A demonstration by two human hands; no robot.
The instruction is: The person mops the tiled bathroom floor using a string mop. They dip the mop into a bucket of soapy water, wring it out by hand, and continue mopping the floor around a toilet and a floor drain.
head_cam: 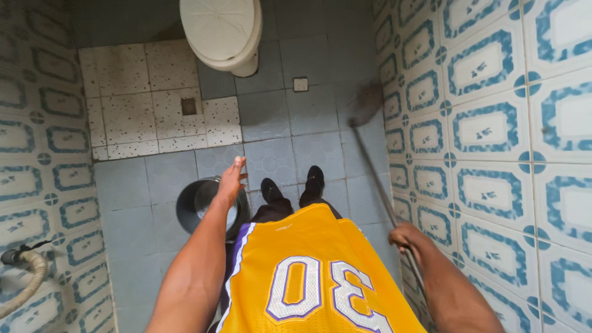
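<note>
Below, the floor (277, 117) of a small bathroom fills most of the view; it is laid with grey-blue tiles, and one patch at the upper left has white speckled tiles with a small square drain (189, 106) in it. On the right stands a wall (493, 123) of white tiles with blue frames and small dark marks, and a similar wall (37, 154) closes the left side. At the top edge sits a white toilet (222, 31) with its lid down. Near it, on the floor, lies one small pale square plate (300, 84).

The person wears a yellow jersey (308, 277) with white and purple figures on it, and two black shoes (293, 185) point toward the toilet. Just left of the shoes stands a dark round bucket (197, 206) with water inside.

The right hand (408, 237) is clenched around a long thin stick (376, 179). This stick runs up along the right wall to a dark brush head (365, 105), which is blurred and is close to the floor near the wall.

The left hand (232, 179) is released, its fingers stretched out flat, and it holds nothing; it hangs above the rim of the bucket.

At the lower left edge a pale hose (28, 280) bends from a dark fitting on the wall.
</note>
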